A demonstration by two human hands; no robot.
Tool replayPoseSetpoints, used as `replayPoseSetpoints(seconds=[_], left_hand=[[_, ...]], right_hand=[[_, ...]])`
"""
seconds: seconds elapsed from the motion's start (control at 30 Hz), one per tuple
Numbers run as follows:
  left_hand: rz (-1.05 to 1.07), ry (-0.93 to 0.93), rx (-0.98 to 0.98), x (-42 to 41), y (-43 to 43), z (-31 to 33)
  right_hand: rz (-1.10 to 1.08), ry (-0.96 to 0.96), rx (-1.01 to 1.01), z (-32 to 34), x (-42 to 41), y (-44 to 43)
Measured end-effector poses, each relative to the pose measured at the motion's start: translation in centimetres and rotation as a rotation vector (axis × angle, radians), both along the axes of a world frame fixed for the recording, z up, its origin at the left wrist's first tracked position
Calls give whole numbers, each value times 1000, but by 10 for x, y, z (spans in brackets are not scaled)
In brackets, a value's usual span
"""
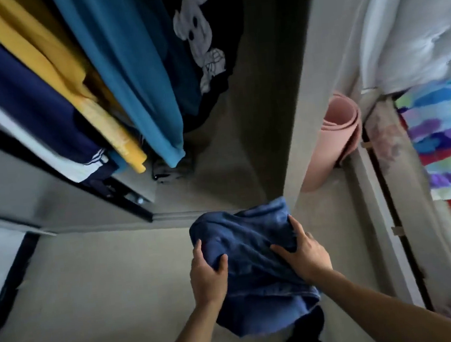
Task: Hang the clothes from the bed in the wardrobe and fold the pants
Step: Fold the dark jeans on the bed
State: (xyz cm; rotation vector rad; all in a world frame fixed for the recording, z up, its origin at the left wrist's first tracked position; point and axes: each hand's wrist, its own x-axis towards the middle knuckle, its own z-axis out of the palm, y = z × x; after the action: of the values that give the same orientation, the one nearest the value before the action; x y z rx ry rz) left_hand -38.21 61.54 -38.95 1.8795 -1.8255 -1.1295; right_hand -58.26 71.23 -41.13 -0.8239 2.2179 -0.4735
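Blue denim pants [248, 240], gathered into a loose bundle, are held in the air by a person standing before an open grey wardrobe [245, 155], low in the centre of the head view and above the pale floor [106, 294]. The left hand [209, 278] grips the bundle's near left side, its fingers [197, 249] curled round the denim with the thumb pressed into a fold. The right hand [303, 257] holds the right side, fingers spread and bent over the cloth. Inside the wardrobe, upper left, four garments hang side by side: a navy garment with white stripes [31, 107], a yellow garment [70, 84], a teal garment [131, 77] and a black shirt with a white cartoon print [199, 34]. A pink rolled mat [335, 137] stands just outside the wardrobe's right wall, between it and the bed [387, 181]. On the bed lie white bedding [413, 39] and a multicoloured patterned cloth [444, 142]. The frame is blurred at its edges.
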Motion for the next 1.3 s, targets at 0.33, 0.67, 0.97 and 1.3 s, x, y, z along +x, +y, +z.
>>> replayPoseSetpoints(seconds=[0.33,0.67,0.97,1.3], left_hand=[[-32,-27,15,7,-172,-96],[-297,201,43,-92,-343,-258],[-340,339,-103,-116,-479,-471],[-322,302,-314,-70,-563,-597]], right_hand=[[-28,-2,43,-101,11,-162],[-354,202,-37,-248,-49,-278],[-412,132,-395,-458,-60,-388],[-173,307,-440,-620,16,-467]])
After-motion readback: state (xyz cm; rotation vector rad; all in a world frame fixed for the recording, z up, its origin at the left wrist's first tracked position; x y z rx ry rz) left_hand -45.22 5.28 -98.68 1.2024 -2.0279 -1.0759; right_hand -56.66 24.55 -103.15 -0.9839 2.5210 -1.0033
